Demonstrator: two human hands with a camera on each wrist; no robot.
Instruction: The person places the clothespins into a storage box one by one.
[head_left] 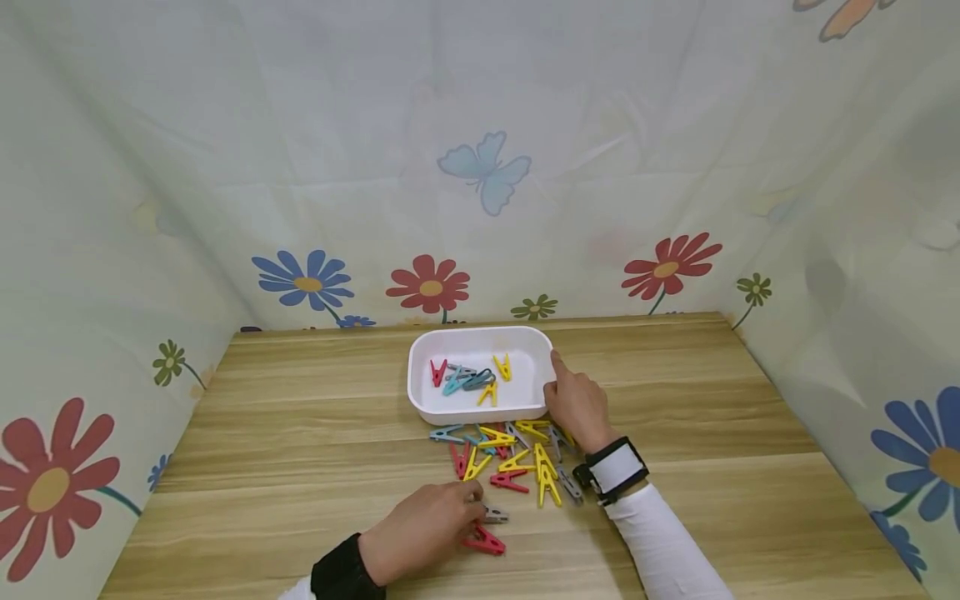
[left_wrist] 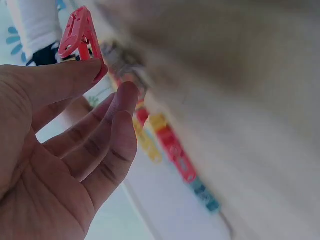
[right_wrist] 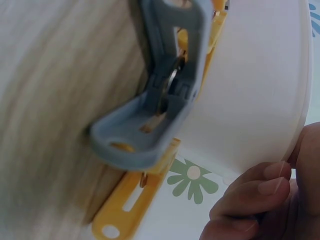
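Note:
My left hand (head_left: pixel 427 525) is low over the table. Its thumb and index finger pinch a red clothespin (left_wrist: pixel 80 37), which sticks out past the thumb in the left wrist view. Just beyond the fingertips in the head view lies a grey clothespin (head_left: pixel 495 515). My right hand (head_left: pixel 581 408) grips the white tray (head_left: pixel 480 412) at its right end, the index finger stretched along the rim and the other fingers curled. Inside the tray are several clothespins, such as a yellow clothespin (head_left: pixel 503 367) and a red clothespin (head_left: pixel 438 373).
Loose clothespins in yellow, red, blue and grey lie in a pile in front of the tray; a yellow clothespin (head_left: pixel 547 479) is among them. A grey clothespin (right_wrist: pixel 165 100) shows close up in the right wrist view. Flowered curtain (head_left: pixel 337 183) borders the wooden table (head_left: pixel 300 417).

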